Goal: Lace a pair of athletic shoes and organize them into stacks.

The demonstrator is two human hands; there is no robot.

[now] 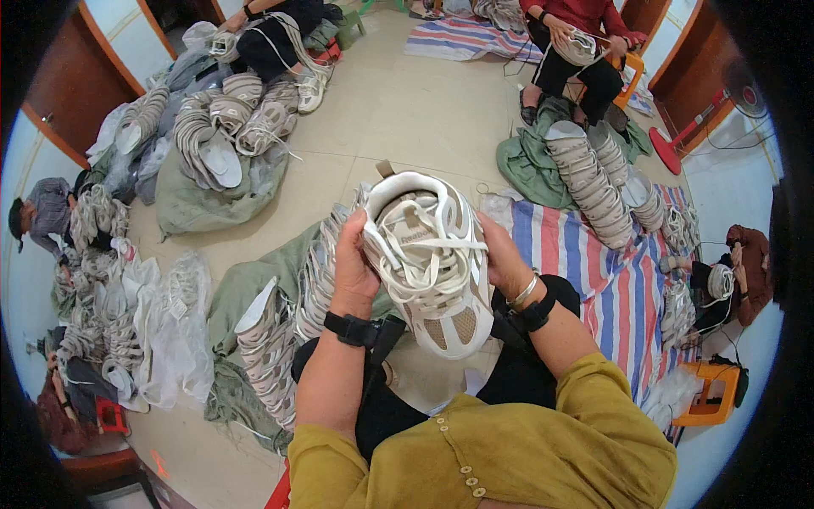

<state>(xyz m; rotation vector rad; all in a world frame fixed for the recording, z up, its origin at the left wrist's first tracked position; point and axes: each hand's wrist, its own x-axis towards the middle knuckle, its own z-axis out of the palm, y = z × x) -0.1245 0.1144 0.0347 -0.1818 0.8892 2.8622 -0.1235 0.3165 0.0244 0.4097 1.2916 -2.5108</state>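
Observation:
A beige and white sneaker [441,305] is held up in front of me, its toe toward my body and its heel away. White laces cross its tongue and lie loosely over the opening. My left hand [352,263] grips the shoe's left side near the heel. On the opposite side, my right hand [506,259] is closed against the shoe. Close to my left forearm, nested shoe uppers [270,356] stand in a row by green cloth [233,310].
A striped sheet [585,280] covers floor on my right, with stacked uppers [589,182] beyond. More uppers [208,140] lie on a green sack [203,204] at the far left. Several people sit around with shoes. An orange stool [708,394] and a red fan [670,148] stand right.

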